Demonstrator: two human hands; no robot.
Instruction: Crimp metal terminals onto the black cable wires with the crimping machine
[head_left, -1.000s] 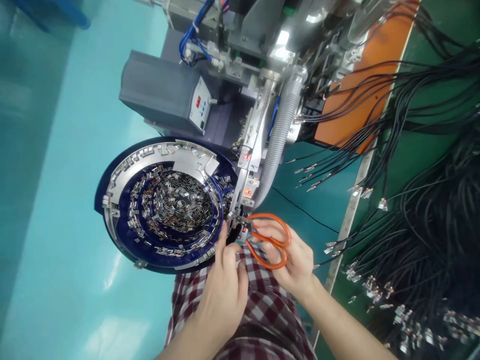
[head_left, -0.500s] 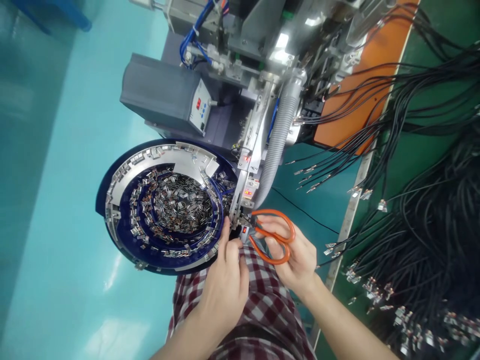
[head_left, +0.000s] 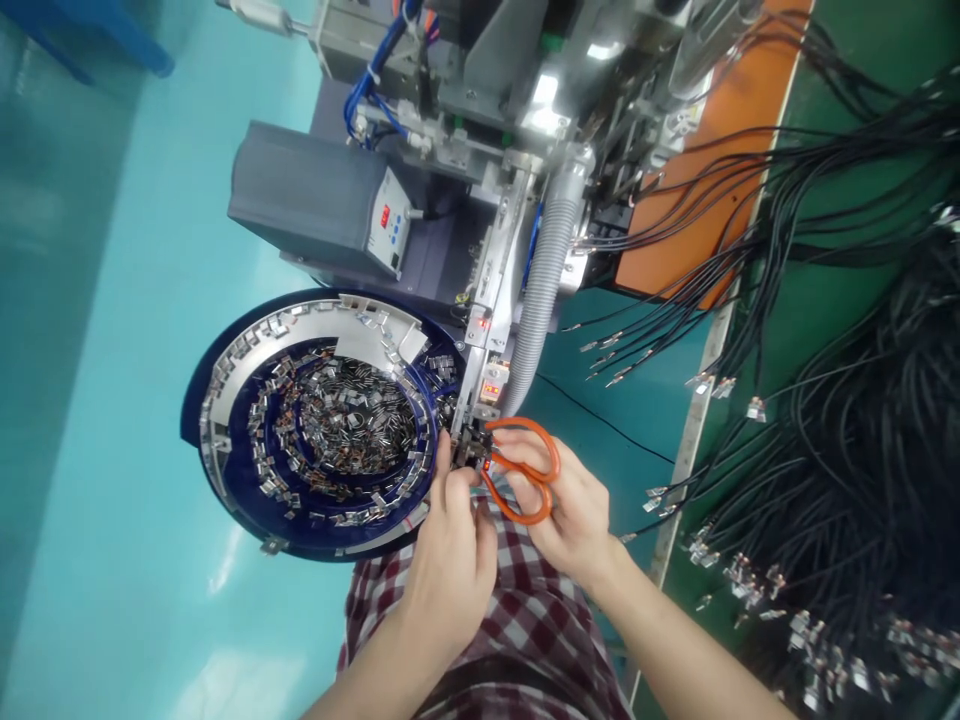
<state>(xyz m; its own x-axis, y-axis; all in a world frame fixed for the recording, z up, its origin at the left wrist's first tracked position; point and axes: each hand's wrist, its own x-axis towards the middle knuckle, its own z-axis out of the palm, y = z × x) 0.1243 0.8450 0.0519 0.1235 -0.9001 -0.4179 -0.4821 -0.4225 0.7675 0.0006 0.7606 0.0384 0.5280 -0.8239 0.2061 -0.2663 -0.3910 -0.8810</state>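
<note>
- The orange-handled scissors (head_left: 556, 462) are gripped by the right hand (head_left: 571, 508), with fingers curled about the handle loops; the blades are pointed at the lower end of the metal rail (head_left: 471, 385), just beside the bowl.
- The left hand (head_left: 452, 560) is held close by, its index finger stretched out to the rim of the blue bowl (head_left: 238, 470) near the blade tips; whether anything is pinched by it cannot be told.
- Small metal pieces (head_left: 360, 410) are heaped in the middle of the bowl and strung along its inner ledges.
- Beside the rail, a small red display (head_left: 491, 388) is lit, and a ribbed grey hose (head_left: 536, 310) is run alongside.
- Above the bowl in the view, a grey box (head_left: 300, 190) is seen, with red digits lit on its panel.
- To the right, an orange board (head_left: 675, 250) is crossed by black cables (head_left: 855, 430), bunched thickly on a green surface (head_left: 862, 80), their ends tipped with metal.
</note>
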